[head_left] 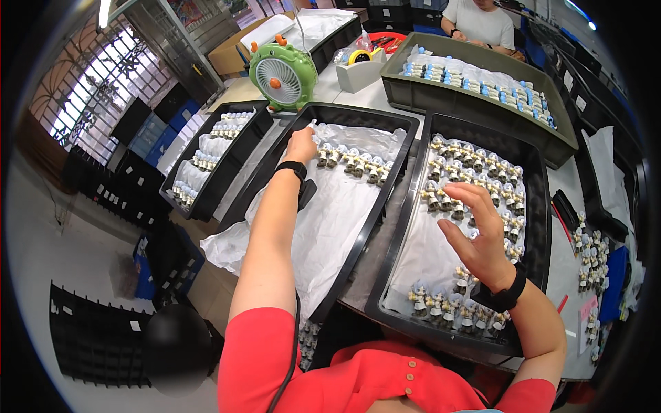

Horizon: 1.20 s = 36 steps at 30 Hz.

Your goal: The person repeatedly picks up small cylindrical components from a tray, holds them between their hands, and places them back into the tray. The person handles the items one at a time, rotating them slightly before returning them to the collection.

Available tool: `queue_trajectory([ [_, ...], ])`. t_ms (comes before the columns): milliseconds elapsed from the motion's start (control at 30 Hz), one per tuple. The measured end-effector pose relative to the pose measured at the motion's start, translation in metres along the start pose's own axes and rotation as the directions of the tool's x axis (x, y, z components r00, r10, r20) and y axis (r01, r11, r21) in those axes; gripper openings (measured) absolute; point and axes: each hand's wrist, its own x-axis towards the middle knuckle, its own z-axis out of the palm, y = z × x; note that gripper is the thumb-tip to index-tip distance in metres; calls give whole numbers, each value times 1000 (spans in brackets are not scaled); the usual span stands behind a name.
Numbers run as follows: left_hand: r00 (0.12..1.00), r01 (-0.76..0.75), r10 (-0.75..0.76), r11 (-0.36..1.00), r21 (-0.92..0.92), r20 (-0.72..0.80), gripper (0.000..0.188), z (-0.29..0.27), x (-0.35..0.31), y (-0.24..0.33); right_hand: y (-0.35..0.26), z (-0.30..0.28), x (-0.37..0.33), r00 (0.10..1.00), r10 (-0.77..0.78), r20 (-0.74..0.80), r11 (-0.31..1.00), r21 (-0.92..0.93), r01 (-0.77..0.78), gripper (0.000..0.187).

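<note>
My left hand (pixel 301 146) reaches to the far left part of the middle black tray (pixel 348 281), at the left end of a row of small figurines (pixel 354 164). Its fingers look curled together; whatever they hold is hidden. White paper (pixel 323 227) lines that tray and spills over its near left side. Over the right black tray (pixel 391 275) hovers my right hand (pixel 480 237), thumb and fingers apart and nothing between them. Under and beyond it stand rows of figurines (pixel 475 157) with pale blue-white heads, yellowish-white bodies and dark bases. Another row (pixel 451 308) stands at the tray's near end.
A narrower black tray (pixel 219 110) with figurine rows stands left. Behind are a green fan (pixel 283 74), a tape dispenser (pixel 361 72) and a large grey-green bin (pixel 475 103) of blue-and-white figures. Loose figurines (pixel 592 258) lie right. Across the table sits a person (pixel 480 26).
</note>
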Motion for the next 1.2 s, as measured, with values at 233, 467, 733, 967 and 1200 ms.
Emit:
queue_trajectory([
  [233, 1000, 24, -24, 999, 33, -4, 33, 1, -5, -7, 0, 4, -1, 999, 31, 30, 999, -7, -31, 41],
  [467, 1000, -13, 13, 1000, -25, 1, 34, 7, -9, -13, 4, 8, -2, 996, 53, 67, 998, -33, -51, 38],
  [733, 990, -108, 110, 994, 26, -94, 31, 15, -11, -15, 8, 12, -3, 996, 64, 67, 997, -54, -60, 37],
  [967, 984, -130, 137, 989, 63, -114, 28, 23, -10, -20, 7, 12, -2, 995, 65, 71, 997, -54, -61, 35],
  [1200, 991, -134, 134, 989, 64, 6, 35, -13, -31, 14, 6, 11, -1, 994, 81, 72, 996, -44, -78, 34],
])
